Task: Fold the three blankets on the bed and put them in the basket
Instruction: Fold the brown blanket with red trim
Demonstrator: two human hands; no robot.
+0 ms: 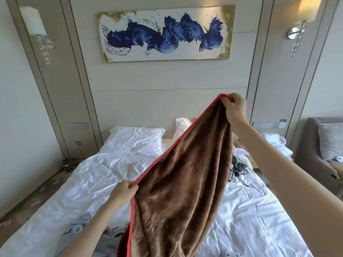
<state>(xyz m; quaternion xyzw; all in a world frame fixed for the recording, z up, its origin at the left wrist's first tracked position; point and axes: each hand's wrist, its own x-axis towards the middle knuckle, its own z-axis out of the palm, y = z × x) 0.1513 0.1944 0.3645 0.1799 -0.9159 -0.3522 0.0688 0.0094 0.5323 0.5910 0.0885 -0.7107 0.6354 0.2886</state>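
Brown fleece: the brown blanket (181, 182), edged in red piping, hangs in the centre of the frame, lifted clear of the bed (92, 175). Its top edge slants from lower left to upper right, and its folds drop out of the bottom of the frame.
My left hand (124, 190): low, left of centre, with my fingers curled and pinching the red edge at the blanket's lower corner.
My right hand (234, 108): raised right of centre, in front of the headboard (148, 108), with fingers and thumb closed round the red edge at the upper corner.
Pale blue blanket (78, 230): crumpled on the white duvet at lower left, under my left forearm and partly behind the brown folds.
Spotted patch (230, 254): a pale scrap with dark dots at the bottom edge, just right of the brown folds. It may be another blanket, but too little shows to tell.
Pillows (135, 134): white, against the headboard at centre.
Cables (239, 167): a dark tangle on the duvet, right of the brown blanket.
Painting (165, 34): blue swirls on white with gold corners, upper centre.
Wall lamps: one at upper left (33, 21), one at upper right (307, 10), the right one glowing.
Sofa (311, 145): grey, at the right edge, with a pale cushion.
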